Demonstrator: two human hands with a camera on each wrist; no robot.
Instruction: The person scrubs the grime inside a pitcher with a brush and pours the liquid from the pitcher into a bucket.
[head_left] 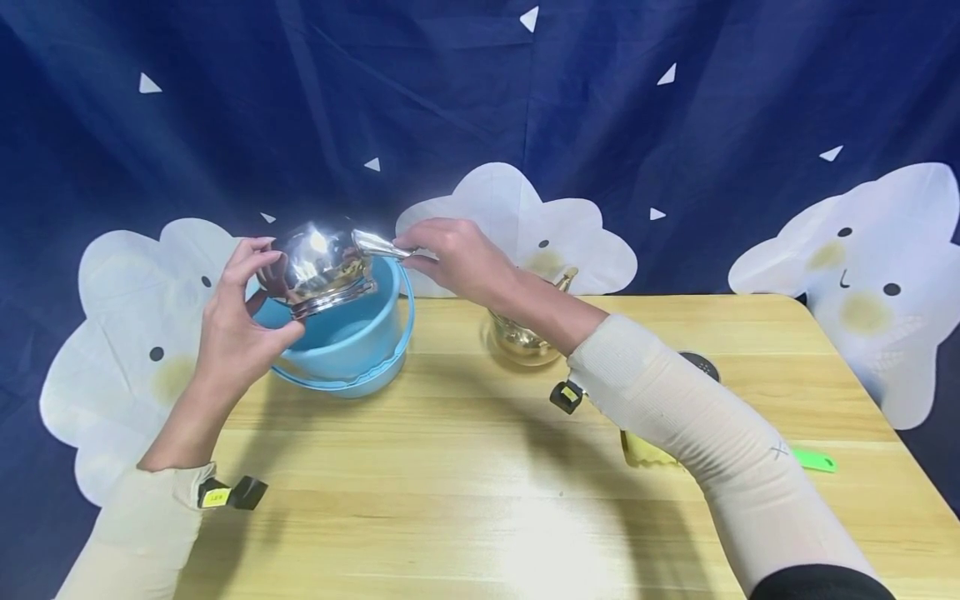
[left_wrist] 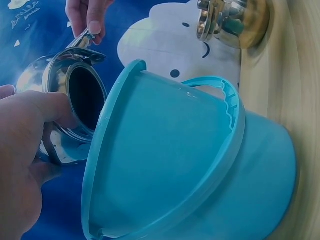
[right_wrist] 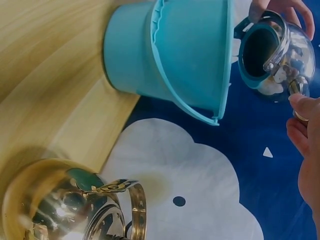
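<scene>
A shiny silver teapot (head_left: 318, 262) is tipped on its side over the light blue bucket (head_left: 337, 360), its lidless round mouth turned toward the bucket. My left hand (head_left: 243, 321) grips the pot's body, with the thumb at the rim and the fingers over the far side. Between thumb and fingers, my right hand (head_left: 465, 262) pinches the narrow spout (right_wrist: 297, 87). The dark inside of the pot shows in both wrist views. Nothing is seen pouring from it.
Behind my right forearm, a gold-coloured kettle (head_left: 525, 346) stands on the wooden table (head_left: 450, 467). A dark perforated round top (head_left: 701, 364), a yellow item (head_left: 647, 450) and a green handle (head_left: 813, 460) lie partly hidden by that sleeve. A blue curtain (head_left: 450, 92) hangs behind.
</scene>
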